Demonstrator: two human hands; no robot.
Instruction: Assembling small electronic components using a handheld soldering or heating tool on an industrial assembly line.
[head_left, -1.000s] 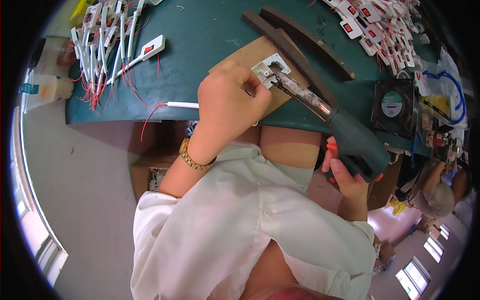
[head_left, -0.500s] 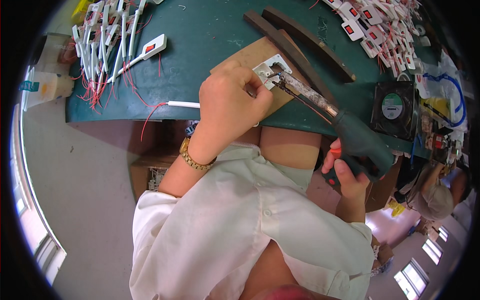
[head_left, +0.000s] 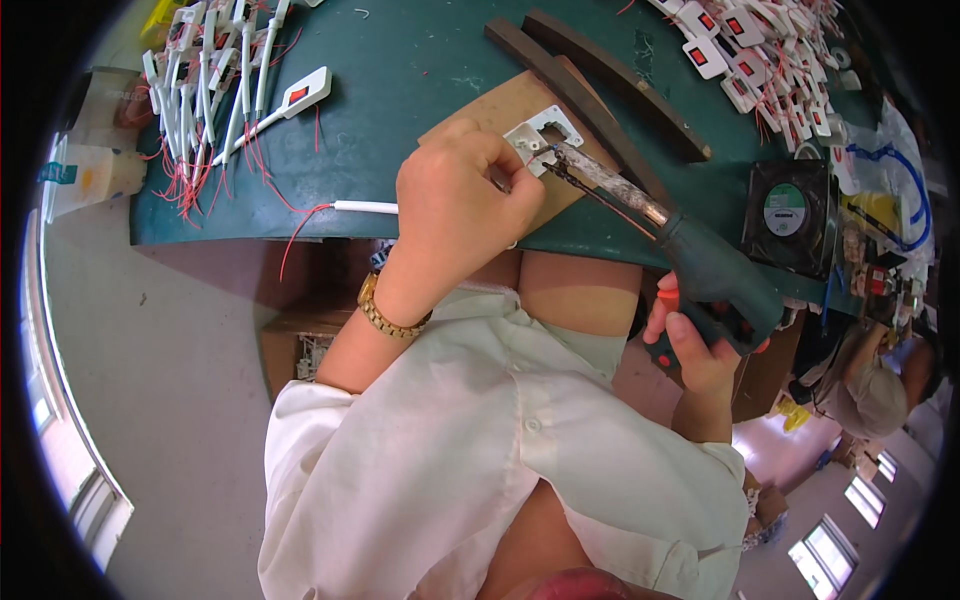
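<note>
My right hand (head_left: 702, 345) is wrapped round the dark green pistol grip of a soldering gun (head_left: 715, 275), with a finger at its orange trigger. The gun's scorched metal barrel points up and left. Its tip is at a white plastic switch housing (head_left: 544, 138) with a rectangular cutout, lying on a tan board (head_left: 490, 107). My left hand (head_left: 465, 190) is closed in a pinch at the housing's near left side, close to the tip. What its fingertips hold is too small and hidden to name. Beneath my left wrist runs a white tube (head_left: 366, 207) trailing red wires.
Two dark curved bars (head_left: 615, 85) lie across and beside the board. White handled parts with red switches (head_left: 215, 75) are heaped at the far left, and more (head_left: 750, 60) at the far right. A black fan (head_left: 788, 215) stands right of the gun. Another person (head_left: 870, 385) sits at right.
The soldering gun and my right hand have shifted very slightly left. My left hand keeps its pinch, almost still.
</note>
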